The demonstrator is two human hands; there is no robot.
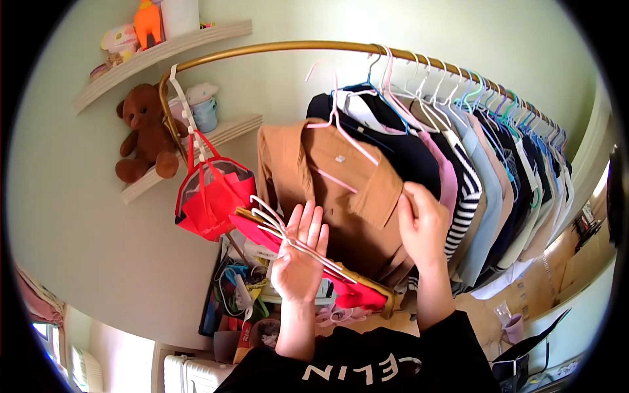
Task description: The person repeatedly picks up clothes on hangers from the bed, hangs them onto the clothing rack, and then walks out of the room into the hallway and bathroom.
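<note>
A brown collared shirt (350,177) with a pink hanger (335,108) inside its neck is in front of me. The hanger's hook shows below the rail, apparently off it. My right hand (424,226) pinches the shirt's collar on its right side. My left hand (300,259) is palm up with fingers stretched out, left of the shirt's lower front. Several thin white hangers (308,249) cross over that palm, beside a lower gold bar (380,291); whether the palm or the bar bears them, I cannot tell.
A gold clothes rail (275,47) curves overhead, full of garments on hangers, including a striped top (464,196). At its left end hangs a red bag (216,196). A brown teddy bear (145,131) sits on a wall shelf (216,141). Cables and boxes lie below.
</note>
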